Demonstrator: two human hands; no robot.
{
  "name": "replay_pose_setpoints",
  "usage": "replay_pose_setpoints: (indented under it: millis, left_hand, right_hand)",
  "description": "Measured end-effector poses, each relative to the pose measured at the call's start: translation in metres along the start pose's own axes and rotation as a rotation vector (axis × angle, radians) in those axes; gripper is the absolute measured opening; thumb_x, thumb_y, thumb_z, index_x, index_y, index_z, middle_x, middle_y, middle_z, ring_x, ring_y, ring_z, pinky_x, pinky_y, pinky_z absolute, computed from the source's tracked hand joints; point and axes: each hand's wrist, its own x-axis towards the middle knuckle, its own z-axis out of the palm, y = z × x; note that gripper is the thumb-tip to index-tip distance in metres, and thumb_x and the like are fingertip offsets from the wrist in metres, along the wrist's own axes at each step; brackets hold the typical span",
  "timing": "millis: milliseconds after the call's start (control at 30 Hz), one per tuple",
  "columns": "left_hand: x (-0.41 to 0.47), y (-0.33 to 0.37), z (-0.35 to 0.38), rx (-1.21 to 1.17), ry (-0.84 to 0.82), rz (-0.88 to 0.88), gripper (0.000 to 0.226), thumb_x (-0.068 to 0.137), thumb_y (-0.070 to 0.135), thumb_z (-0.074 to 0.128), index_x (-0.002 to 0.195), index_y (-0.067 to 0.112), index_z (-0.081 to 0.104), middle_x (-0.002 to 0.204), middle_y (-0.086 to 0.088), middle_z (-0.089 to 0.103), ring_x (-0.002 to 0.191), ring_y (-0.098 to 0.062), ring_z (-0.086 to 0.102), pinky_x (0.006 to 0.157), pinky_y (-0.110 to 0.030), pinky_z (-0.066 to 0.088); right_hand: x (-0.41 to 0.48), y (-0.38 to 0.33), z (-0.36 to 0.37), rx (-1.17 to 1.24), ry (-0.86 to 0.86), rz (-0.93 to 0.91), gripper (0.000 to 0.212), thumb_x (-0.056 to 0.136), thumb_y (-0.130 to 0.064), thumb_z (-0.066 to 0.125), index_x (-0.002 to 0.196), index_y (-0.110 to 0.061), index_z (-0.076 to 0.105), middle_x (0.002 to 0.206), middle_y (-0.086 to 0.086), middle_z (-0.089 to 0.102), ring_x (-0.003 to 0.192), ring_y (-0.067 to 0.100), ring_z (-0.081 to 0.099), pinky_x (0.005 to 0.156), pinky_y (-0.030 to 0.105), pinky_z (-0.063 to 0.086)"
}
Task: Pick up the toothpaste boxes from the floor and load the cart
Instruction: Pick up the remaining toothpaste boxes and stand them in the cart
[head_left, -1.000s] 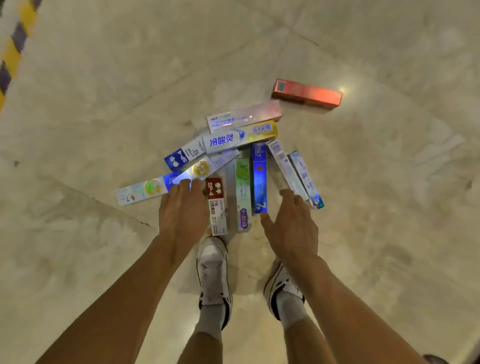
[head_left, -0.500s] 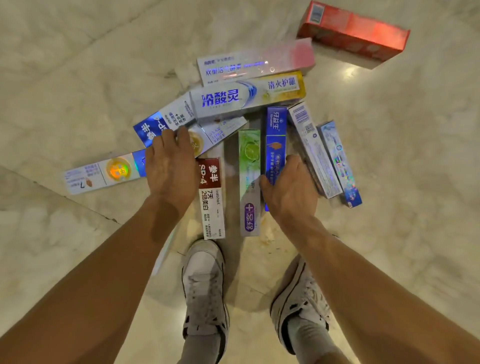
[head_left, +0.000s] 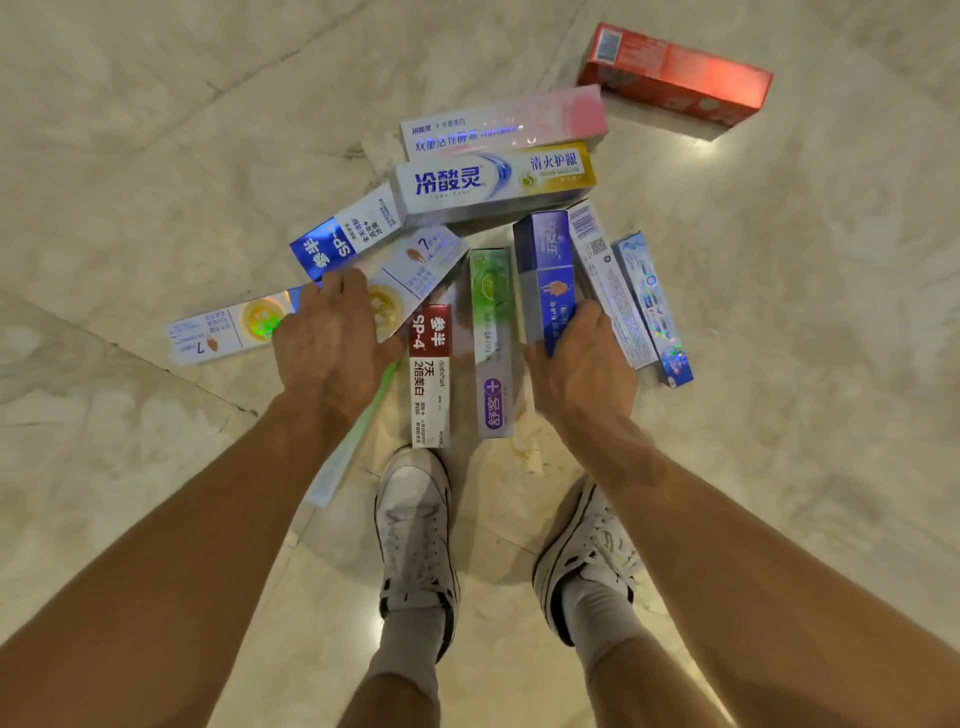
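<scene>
Blue box (head_left: 545, 275): the right hand (head_left: 582, 374) curls round its near end, and its long axis runs straight away from the person, far end tipped up off the marble floor (head_left: 156, 130). The left hand (head_left: 332, 348) rests on white boxes (head_left: 421, 260) (whether it grips any, I cannot tell). Twelve toothpaste boxes (head_left: 493, 179) counted, one under the left wrist; no cart visible.

One wide-angle camera, worn on the person's head, looks steeply down and slightly forward at the pale marble-tile floor (head_left: 156, 130). Both bare forearms enter from the bottom corners, with the left hand (head_left: 332, 353) and right hand (head_left: 582, 364) mid-frame, near the lens. The printed cardboard toothpaste boxes (head_left: 493, 179) lie just above them. A pair of white lace-up sneakers (head_left: 415, 525) stands at lower centre.
</scene>
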Motion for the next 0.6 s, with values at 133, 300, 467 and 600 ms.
replay_pose_setpoints:
  millis: [133,300,467,600]
  left_hand:
    - [-0.045,0.011,-0.072,-0.061,-0.006,-0.030,0.064,0.078,0.054,0.071,0.119,0.009,0.050,0.112,-0.011,0.055,0.101,-0.036,0.055,0.063,-0.045,0.040]
    - [-0.089,0.048,-0.213,-0.142,0.052,-0.130,0.056,0.074,0.050,0.073,0.110,0.013,0.050,0.104,-0.005,0.056,0.098,-0.031,0.057,0.067,-0.042,0.040]
    - [-0.136,0.090,-0.379,-0.202,0.144,-0.107,0.061,0.067,0.056,0.069,0.106,0.014,0.050,0.103,-0.005,0.055,0.099,-0.030,0.056,0.069,-0.041,0.041]
    - [-0.189,0.118,-0.512,-0.187,0.172,-0.060,0.064,0.070,0.061,0.073,0.106,0.014,0.049,0.104,-0.005,0.054,0.100,-0.029,0.055,0.067,-0.038,0.038]
  right_hand:
    - [-0.043,-0.012,-0.071,-0.049,-0.001,0.003,0.036,0.094,-0.040,0.059,0.115,-0.015,0.043,0.112,0.005,0.058,0.093,0.029,0.062,0.064,0.035,0.038]
    - [-0.106,-0.046,-0.196,-0.006,0.043,-0.011,0.039,0.089,-0.042,0.063,0.115,-0.019,0.045,0.112,0.002,0.060,0.096,0.027,0.064,0.075,0.042,0.055]
    - [-0.179,-0.094,-0.343,0.068,0.087,-0.053,0.037,0.086,-0.045,0.065,0.108,-0.025,0.044,0.102,-0.002,0.058,0.086,0.025,0.063,0.075,0.041,0.053]
    - [-0.248,-0.128,-0.459,0.120,0.107,-0.099,0.037,0.087,-0.054,0.062,0.104,-0.028,0.043,0.103,-0.004,0.060,0.088,0.020,0.064,0.078,0.041,0.055]
